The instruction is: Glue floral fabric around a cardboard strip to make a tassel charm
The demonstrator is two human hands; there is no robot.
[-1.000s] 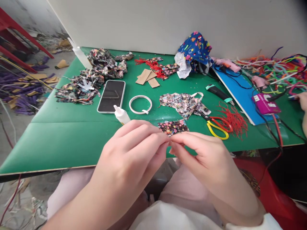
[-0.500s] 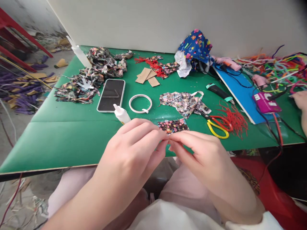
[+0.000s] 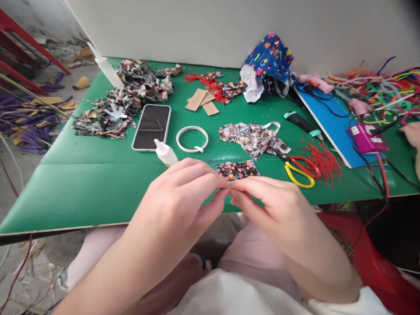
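My left hand (image 3: 177,201) and my right hand (image 3: 278,210) meet fingertip to fingertip over the near edge of the green table (image 3: 82,188). Both pinch something small between thumb and fingers; the fingers hide it. Just beyond the fingertips a small floral fabric piece (image 3: 238,169) lies flat. A white glue bottle (image 3: 165,152) pokes out from behind my left hand's knuckles. Whether that hand touches the bottle cannot be told.
A phone (image 3: 151,127), a white ring (image 3: 192,139), larger floral fabric (image 3: 252,138), yellow-and-red scissors (image 3: 300,170) and red threads (image 3: 323,159) lie ahead. Fabric scraps (image 3: 124,100), cardboard pieces (image 3: 200,100), a blue board (image 3: 331,127) and another person's hand (image 3: 414,135) lie farther out.
Both hands stay pinched together at the table edge with only small finger shifts. The view has tilted slightly, so the table's objects sit a little higher in the picture.
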